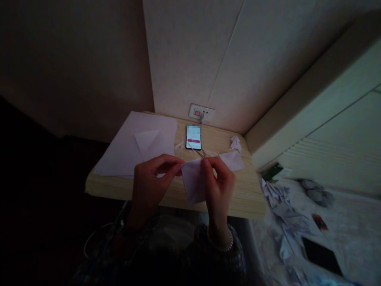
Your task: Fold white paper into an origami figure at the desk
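A square of white paper (193, 183) hangs between my two hands, just above the front of the small wooden table (244, 194). My left hand (156, 178) pinches its upper left corner between thumb and fingers. Gripping the upper right edge is my right hand (218, 178), its fingertips pressed together on the paper. Behind the hands lie a pair of scissors (201, 154), partly hidden, and thin paper strips (179, 147). Another white paper square (232, 160) is beside my right hand, with a folded paper piece (235, 143) beyond it.
Large white sheets (119, 155) cover the table's left side, a folded paper (147, 141) on top. A lit phone (193, 137) lies near the wall socket (201, 113). To the right, a bed (351, 222) bears crumpled folded papers (287, 208) and a dark tablet-like slab (321, 256).
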The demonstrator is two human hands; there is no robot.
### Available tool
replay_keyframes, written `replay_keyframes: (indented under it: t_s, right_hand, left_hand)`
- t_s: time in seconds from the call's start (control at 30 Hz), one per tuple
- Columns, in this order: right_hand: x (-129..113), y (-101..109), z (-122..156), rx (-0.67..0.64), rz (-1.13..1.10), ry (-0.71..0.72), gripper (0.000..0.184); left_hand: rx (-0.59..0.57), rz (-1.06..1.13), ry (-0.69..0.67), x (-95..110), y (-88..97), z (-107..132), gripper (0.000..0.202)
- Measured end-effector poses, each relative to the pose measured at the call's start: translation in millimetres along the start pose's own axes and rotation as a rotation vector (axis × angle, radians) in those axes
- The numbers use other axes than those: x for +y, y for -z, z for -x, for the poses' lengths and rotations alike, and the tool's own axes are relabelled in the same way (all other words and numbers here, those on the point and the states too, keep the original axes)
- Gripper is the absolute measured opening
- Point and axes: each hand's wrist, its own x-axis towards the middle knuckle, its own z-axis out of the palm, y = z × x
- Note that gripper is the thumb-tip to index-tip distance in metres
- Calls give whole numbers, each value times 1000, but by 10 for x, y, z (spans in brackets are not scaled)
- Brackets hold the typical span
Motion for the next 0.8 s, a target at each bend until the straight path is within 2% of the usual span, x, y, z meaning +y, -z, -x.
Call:
replay_keyframes:
  t_s: [0.23, 0.43, 0.6, 0.73, 0.8]
  right_hand:
    - [-9, 10, -13, -23, 48, 29, 29]
    - [47, 83, -91, -271, -28, -94, 26]
    - [69, 98, -105, -229, -63, -142, 25]
    - [116, 127, -108, -353, -127, -167, 27]
    - [137, 144, -112, -362, -129, -156, 26]
  left_hand:
    - [10, -35, 1, 11, 8, 3, 8]
    - [137, -4, -8, -11, 41, -15, 5]
    - [169, 96, -4, -50, 41, -34, 7]
    - [285, 154, 20, -80, 40, -55, 8]
    - [322, 173, 32, -95, 34, -66, 10]
